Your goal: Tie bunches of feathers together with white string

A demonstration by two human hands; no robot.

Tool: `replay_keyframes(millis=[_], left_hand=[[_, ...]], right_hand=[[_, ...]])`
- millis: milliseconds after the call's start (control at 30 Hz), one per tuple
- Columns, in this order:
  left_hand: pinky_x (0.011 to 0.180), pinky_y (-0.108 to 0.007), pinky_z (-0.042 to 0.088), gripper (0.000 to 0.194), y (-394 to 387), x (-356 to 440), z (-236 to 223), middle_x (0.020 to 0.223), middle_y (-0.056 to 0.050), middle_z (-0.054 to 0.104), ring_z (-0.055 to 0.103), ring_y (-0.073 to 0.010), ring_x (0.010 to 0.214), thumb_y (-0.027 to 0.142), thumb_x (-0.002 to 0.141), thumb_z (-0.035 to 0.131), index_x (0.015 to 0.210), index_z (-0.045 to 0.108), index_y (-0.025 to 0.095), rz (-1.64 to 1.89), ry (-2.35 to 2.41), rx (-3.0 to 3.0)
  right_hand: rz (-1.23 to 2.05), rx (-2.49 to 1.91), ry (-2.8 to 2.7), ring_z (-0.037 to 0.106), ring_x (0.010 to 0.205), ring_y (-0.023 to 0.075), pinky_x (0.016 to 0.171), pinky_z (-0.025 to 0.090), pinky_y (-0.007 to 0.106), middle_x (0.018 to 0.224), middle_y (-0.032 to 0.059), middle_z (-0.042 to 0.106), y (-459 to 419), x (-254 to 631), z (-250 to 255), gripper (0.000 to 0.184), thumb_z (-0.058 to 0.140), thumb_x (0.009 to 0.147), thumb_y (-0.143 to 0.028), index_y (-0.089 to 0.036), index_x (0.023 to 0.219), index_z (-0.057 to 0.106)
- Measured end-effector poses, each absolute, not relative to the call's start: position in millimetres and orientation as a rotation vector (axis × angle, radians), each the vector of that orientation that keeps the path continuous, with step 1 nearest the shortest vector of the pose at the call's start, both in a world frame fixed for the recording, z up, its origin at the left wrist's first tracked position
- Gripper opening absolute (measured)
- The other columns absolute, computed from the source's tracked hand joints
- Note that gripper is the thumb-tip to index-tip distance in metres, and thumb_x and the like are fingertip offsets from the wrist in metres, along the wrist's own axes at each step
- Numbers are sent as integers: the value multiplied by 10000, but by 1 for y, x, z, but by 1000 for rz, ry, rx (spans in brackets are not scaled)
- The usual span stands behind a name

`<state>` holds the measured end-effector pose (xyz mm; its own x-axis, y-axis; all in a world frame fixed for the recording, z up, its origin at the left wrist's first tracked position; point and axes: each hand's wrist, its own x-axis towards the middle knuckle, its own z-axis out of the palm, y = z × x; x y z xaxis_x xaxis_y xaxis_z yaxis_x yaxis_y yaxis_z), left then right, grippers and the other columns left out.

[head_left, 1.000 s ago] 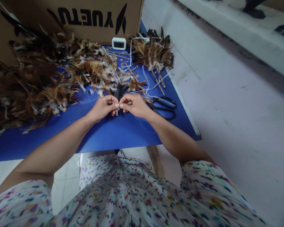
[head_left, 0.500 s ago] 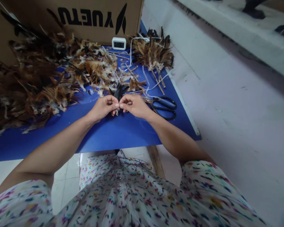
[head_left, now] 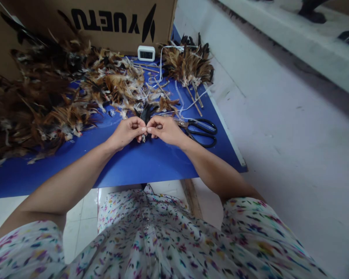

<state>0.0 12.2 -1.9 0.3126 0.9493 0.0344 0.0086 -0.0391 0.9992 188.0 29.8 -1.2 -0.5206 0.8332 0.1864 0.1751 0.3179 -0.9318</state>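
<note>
Between my two hands is a small bunch of black feathers [head_left: 146, 112], its dark tips pointing away from me and its pale quill ends sticking out below the fingers. My left hand [head_left: 127, 131] is closed, thumb and fingertips pinching the bunch from the left. From the other side my right hand [head_left: 166, 131] pinches it too, its thumb tip meeting the left thumb. Whether a tie is wound round the quills is hidden by the fingers. Black-handled scissors [head_left: 202, 131] lie just right of my right hand, their blades partly covered by it.
Brown feathers [head_left: 46, 112] are heaped across the left of the blue table [head_left: 151, 166]. A feather bundle on sticks [head_left: 189, 64] lies at the back right, near white plastic strips [head_left: 187, 108]. Behind stand a small digital clock [head_left: 146, 53] and a cardboard box [head_left: 113, 35]. A wall [head_left: 279, 128] borders the right.
</note>
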Motion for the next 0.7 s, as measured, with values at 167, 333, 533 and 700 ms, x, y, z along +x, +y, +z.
replay_keyframes(millis=[167, 333, 533, 700], left_hand=[[454, -195, 473, 472, 12, 0, -1, 641, -6, 636, 544, -69, 461, 505, 626, 853, 758, 586, 139, 981, 965, 1388], [455, -194, 474, 469, 13, 0, -2, 642, -8, 642, 543, -69, 462, 505, 617, 859, 755, 597, 141, 983, 963, 1379], [465, -196, 484, 456, 10, 2, 1, 649, -12, 641, 557, -71, 477, 484, 622, 865, 745, 605, 130, 986, 926, 1277], [539, -242, 546, 406, 8, 3, 7, 727, -26, 683, 624, -102, 534, 408, 620, 871, 793, 634, 128, 981, 883, 1121]], right_hand=[[1231, -887, -1897, 602, 560, 73, 565, 499, 204, 716, -10, 660, 30, 188, -3, 91, 635, 823, -241, -151, 822, 626], [1215, -900, -1905, 600, 559, 75, 566, 499, 210, 715, -7, 659, 30, 188, 0, 81, 636, 820, -231, -152, 809, 620], [1294, -879, -1831, 596, 553, 73, 551, 495, 205, 686, -16, 639, 31, 188, 0, 116, 665, 809, -249, -148, 811, 608], [1350, -896, -1749, 599, 562, 81, 562, 512, 216, 680, -11, 640, 33, 189, 2, 205, 710, 799, -315, -147, 827, 597]])
